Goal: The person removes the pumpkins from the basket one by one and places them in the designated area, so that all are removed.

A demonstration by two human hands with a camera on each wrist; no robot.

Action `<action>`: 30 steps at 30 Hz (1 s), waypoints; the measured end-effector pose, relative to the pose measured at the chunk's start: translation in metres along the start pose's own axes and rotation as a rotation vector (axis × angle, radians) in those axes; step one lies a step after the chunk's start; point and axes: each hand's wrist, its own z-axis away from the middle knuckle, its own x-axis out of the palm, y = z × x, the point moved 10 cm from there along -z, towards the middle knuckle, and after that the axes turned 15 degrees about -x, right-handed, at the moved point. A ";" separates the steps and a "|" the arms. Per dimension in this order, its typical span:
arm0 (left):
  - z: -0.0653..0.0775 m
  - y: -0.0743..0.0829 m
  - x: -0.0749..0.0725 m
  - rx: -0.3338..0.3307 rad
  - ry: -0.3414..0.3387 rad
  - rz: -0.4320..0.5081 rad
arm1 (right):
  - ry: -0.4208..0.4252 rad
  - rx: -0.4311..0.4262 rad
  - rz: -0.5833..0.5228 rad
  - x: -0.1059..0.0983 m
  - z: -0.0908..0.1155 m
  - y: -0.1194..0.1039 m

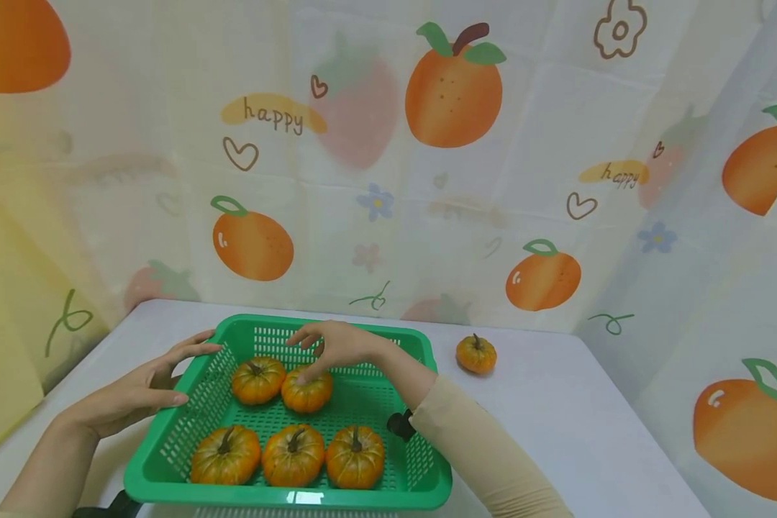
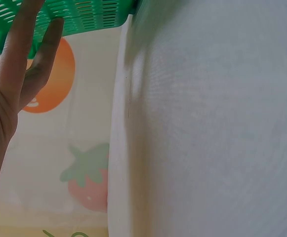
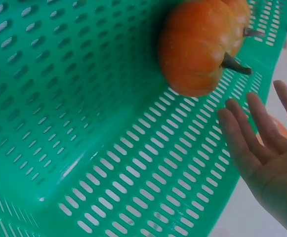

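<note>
**R grip loose, holds nothing, over grn basket**

Fruit-print cloth behind wht surface; basket sits on surface. L grip: fingers apart, extended agst basket's L rim & outer wall, thumb at rim. R grip: fingers apart, slightly bent, above back-L pumpkin & back-R pumpkin; thumb overlaps latter in head view, contact can't tell; wrist view shows gap betw fingertips & nearest stem. Front pumpkins: 3 in row inside basket, nr side. Lone pumpkin on surface, R of basket, twd rear.
</note>
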 end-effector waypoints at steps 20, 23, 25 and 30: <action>0.000 -0.001 0.002 -0.002 -0.007 0.005 | -0.081 0.091 0.168 0.014 0.002 0.029; 0.001 0.000 0.001 0.003 -0.001 0.000 | -0.098 0.097 0.173 0.017 0.002 0.031; 0.001 0.000 0.001 0.014 -0.004 -0.003 | -0.106 0.096 0.167 0.018 0.002 0.032; 0.001 0.000 0.001 0.000 -0.001 0.014 | -0.121 0.100 0.137 0.022 0.003 0.034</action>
